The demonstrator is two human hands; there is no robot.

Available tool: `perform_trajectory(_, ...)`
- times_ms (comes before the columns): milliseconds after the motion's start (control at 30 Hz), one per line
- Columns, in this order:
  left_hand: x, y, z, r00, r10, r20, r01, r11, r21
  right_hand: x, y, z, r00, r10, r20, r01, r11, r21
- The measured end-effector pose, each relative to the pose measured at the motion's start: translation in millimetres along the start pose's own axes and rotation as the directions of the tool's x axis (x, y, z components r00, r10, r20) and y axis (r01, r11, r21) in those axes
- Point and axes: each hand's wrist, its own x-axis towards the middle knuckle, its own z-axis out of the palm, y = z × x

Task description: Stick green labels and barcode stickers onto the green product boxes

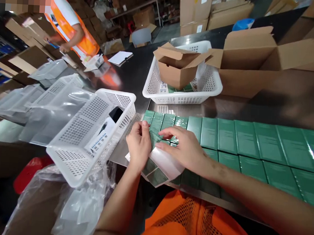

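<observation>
A curled sticker sheet (170, 164) with a white back and dark green squares lies between my hands, at the near edge of the table. My left hand (139, 143) is closed, its thumb pressed on the fingers at a green corner of the sheet. From the other side my right hand (185, 147) reaches in, thumb and index finger bent around the sheet's upper edge; the exact contact is partly hidden. Just beyond and to the right, green shiny film-wrapped boxes (226, 136) stand in two rows on the metal table.
On the left stands a white perforated basket (93, 117) holding a printed sheet and a black item (116, 114). A second white basket (182, 97) carries an open carton (177, 72). Behind the rows is a larger open carton (248, 78). A co-worker (74, 27) in an orange vest stands back left.
</observation>
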Motion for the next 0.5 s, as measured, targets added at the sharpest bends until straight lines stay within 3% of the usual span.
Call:
perform_trajectory(67, 0, 1, -1.5, 0.994, -0.062, 0.089, 0.077, 0.983, -0.167, -1, -1, 2, 0.981, -0.164, -0.105, 0.148, 0.978, -0.149)
perform_trajectory(133, 3, 0, -5.0, 0.964, -0.133, 0.228, 0.205, 0.922, -0.329, 0, 2, 1, 0.930, -0.341, -0.140, 0.275, 0.895, -0.350)
perform_trajectory(233, 7, -3, -10.7, 0.904, -0.169, 0.393, 0.342, 0.838, -0.426, 0, 5, -1, 0.880, -0.475, -0.024, 0.388, 0.746, -0.541)
perform_trajectory(300, 8, -4, -13.3, 0.891, -0.171, 0.419, 0.364, 0.822, -0.438, -5, 4, 0, 0.852, -0.517, 0.086, 0.461, 0.661, -0.592)
perform_trajectory(367, 11, -6, -16.3, 0.896, -0.195, 0.398, 0.376, 0.810, -0.450, -15, 0, 4, 0.751, -0.634, 0.187, 0.597, 0.529, -0.604)
perform_trajectory(467, 18, -14, -24.2, 0.884, -0.262, 0.387, 0.432, 0.775, -0.462, -34, -13, 8, 0.491, -0.835, 0.250, 0.808, 0.328, -0.490)
perform_trajectory(500, 21, -17, -26.7, 0.881, -0.281, 0.382, 0.445, 0.768, -0.460, -39, -18, 6, 0.446, -0.866, 0.226, 0.838, 0.315, -0.445)
